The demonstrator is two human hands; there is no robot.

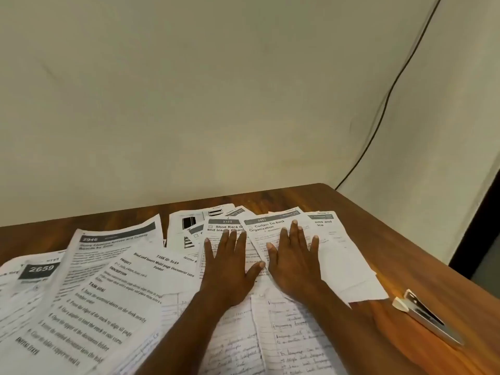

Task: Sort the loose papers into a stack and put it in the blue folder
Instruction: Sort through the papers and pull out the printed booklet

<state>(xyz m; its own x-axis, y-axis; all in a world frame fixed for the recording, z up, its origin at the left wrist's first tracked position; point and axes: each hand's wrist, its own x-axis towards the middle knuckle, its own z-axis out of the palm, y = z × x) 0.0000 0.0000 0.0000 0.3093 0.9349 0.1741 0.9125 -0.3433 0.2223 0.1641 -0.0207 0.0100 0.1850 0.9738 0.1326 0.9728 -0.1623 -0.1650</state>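
Both hands, left (pixel 230 262) and right (pixel 292 255), flat side by side, fingers spread, pressing papers (pixel 113 290) fanned mostly leftward, nearer left; folder out of view.

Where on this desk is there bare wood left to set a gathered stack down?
Bare strips: along the wall behind the papers, and the desk right edge above the stapler. Crowded from the centre leftward, where both flat hands, left hand and right hand, press overlapping sheets.

We see dim, warm, even light, a soft glare patch on the wooden table (pixel 384 315) beside the stapler (pixel 427 318), faint shadows, overall soft blur, wide-angle bending at our edges.
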